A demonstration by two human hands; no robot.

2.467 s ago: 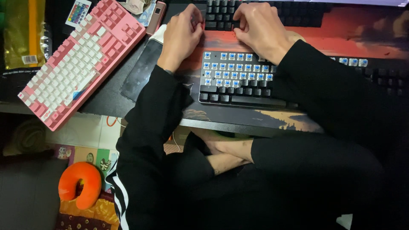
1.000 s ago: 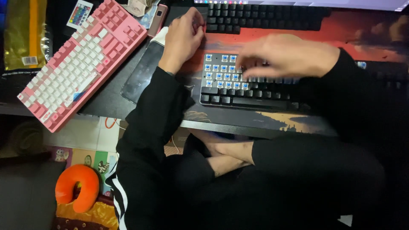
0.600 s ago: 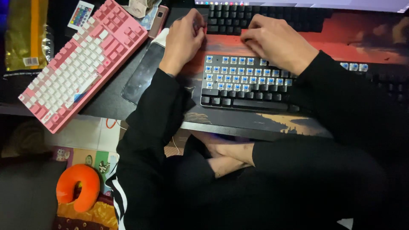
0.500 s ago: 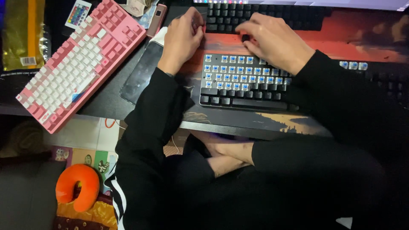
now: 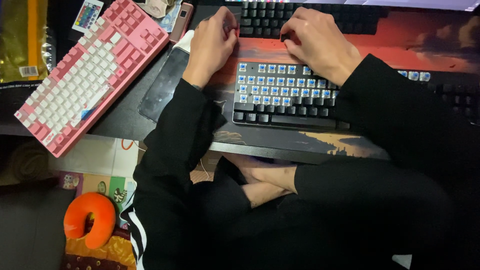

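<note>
Seen from above: left hand (image 5: 212, 42) curled, fingertips pinching something small, too hidden to name, at the edge of a black keyboard (image 5: 310, 20). Right hand (image 5: 317, 42) beside it, fingers bent, pressing a dark keycap (image 5: 285, 37), likely to seat it. Just below both hands, a stripped keyboard (image 5: 285, 95) showing blue switches. Left of the left hand, a phone (image 5: 164, 85) and pink keyboard (image 5: 90, 70).

Left hand (image 5: 214, 42) reaches toward twelve o'clock, knuckles up, fingers curled under. Right hand (image 5: 319, 44) lies at its three o'clock, palm down, fingers bent, both forearms in black sleeves, bare crossed legs below.
</note>
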